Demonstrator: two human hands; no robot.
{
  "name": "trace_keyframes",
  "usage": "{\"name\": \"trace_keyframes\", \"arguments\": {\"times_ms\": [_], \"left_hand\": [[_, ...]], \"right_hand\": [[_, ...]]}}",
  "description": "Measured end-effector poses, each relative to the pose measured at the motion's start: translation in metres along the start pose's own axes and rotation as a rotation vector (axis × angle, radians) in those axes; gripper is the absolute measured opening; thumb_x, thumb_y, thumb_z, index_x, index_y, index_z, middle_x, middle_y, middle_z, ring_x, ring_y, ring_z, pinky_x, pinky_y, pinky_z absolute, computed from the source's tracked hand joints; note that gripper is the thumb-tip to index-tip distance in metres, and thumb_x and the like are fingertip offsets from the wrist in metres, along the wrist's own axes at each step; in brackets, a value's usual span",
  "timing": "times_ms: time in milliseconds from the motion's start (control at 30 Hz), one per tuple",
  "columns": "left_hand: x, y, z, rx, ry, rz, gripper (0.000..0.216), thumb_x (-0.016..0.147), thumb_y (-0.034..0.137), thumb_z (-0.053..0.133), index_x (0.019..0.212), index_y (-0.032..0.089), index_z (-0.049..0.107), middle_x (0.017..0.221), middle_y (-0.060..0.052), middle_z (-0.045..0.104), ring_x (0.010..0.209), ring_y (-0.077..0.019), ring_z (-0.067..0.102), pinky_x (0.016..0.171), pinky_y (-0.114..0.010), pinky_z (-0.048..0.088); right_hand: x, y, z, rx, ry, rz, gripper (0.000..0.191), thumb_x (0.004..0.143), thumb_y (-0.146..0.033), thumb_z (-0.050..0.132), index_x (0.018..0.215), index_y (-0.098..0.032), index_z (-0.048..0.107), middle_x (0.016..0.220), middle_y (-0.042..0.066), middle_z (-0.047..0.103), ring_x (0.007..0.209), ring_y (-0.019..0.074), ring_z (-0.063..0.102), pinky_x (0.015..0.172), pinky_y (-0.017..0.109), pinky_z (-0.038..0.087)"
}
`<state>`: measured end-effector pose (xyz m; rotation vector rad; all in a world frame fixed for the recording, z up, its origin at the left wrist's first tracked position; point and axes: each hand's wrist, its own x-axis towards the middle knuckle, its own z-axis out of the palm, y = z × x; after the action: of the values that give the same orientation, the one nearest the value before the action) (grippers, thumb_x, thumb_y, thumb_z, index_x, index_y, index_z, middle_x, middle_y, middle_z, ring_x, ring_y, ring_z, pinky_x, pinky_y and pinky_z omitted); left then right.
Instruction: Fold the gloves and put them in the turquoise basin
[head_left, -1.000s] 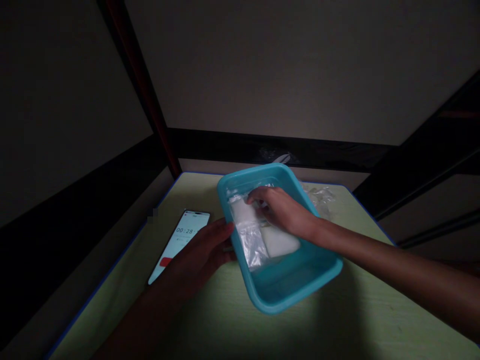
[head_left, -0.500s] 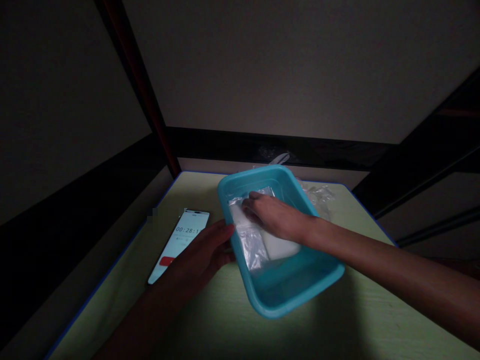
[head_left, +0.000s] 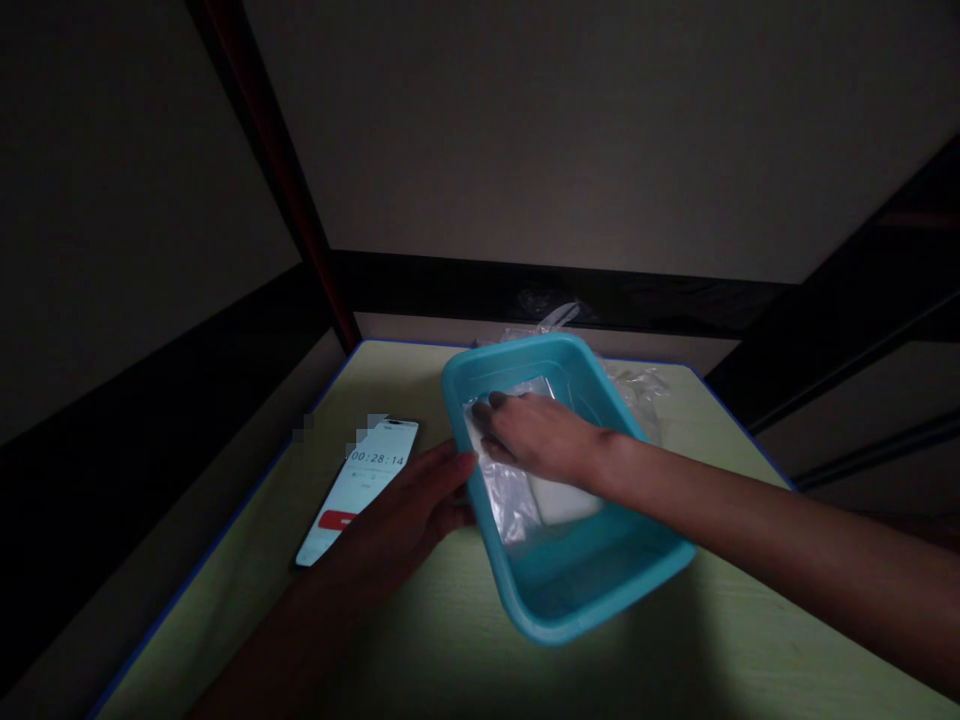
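Note:
A turquoise plastic basin (head_left: 600,605) is tilted above the table, its left rim gripped by my left hand (head_left: 431,490). Inside it lie a clear plastic packet (head_left: 514,505) along the left side and a white block-like item (head_left: 566,500) beside it. My right hand (head_left: 536,430) reaches in from the right, fingers apart and resting on the packet's upper part. It covers part of both items, and what lies under the palm is hidden.
A phone (head_left: 367,480) showing a running timer lies left of the basin, partly behind my left forearm. Crumpled clear plastic (head_left: 641,390) sits behind the basin at the back right. The pale table (head_left: 450,650) has a blue edge, with panels rising behind it.
My right hand's fingers have spread from a more bunched pose and moved slightly lower left on the packet. The basin has shifted slightly right and down, my left hand still on its rim.

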<state>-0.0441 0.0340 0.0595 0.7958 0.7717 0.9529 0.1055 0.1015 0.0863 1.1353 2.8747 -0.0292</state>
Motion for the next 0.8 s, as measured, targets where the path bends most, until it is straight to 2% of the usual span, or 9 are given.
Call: {"name": "trace_keyframes", "arguments": {"times_ms": [200,400,600,800], "left_hand": [[0.004,-0.003,-0.001,-0.052,0.026,0.018,0.019,0.072,0.032,0.073,0.085,0.018,0.068,0.082,-0.005,0.07,0.082,-0.0202,0.064,0.063,-0.023,0.048],[0.006,0.001,0.0,-0.07,0.056,0.037,0.016,0.07,0.029,0.074,0.078,0.016,0.068,0.072,-0.004,0.069,0.071,-0.0188,0.064,0.062,-0.025,0.048],[0.007,0.002,-0.002,-0.095,0.083,0.037,0.018,0.067,0.029,0.076,0.077,0.016,0.069,0.076,-0.004,0.07,0.068,-0.017,0.063,0.062,-0.025,0.05],[0.01,0.006,-0.003,-0.15,0.244,0.094,0.006,0.075,0.019,0.068,0.074,0.013,0.067,0.074,-0.005,0.068,0.065,-0.0159,0.063,0.06,-0.025,0.05]], "right_hand": [[-0.005,0.016,-0.003,0.064,-0.014,-0.063,0.019,0.087,-0.015,0.048,0.099,-0.009,0.06,0.098,0.015,0.066,0.085,0.0229,0.062,0.068,0.029,0.042],[-0.015,0.021,-0.02,0.158,0.049,-0.027,0.021,0.083,-0.005,0.045,0.095,-0.012,0.059,0.086,0.01,0.067,0.076,0.0201,0.06,0.066,0.027,0.041],[-0.024,0.023,-0.031,0.241,0.241,-0.023,0.018,0.078,-0.004,0.045,0.086,-0.013,0.058,0.081,0.006,0.064,0.074,0.0189,0.058,0.066,0.027,0.041],[-0.039,0.024,-0.045,0.333,0.469,0.002,0.022,0.072,-0.002,0.047,0.086,-0.017,0.058,0.079,0.002,0.065,0.067,0.0153,0.06,0.062,0.025,0.043]]}}
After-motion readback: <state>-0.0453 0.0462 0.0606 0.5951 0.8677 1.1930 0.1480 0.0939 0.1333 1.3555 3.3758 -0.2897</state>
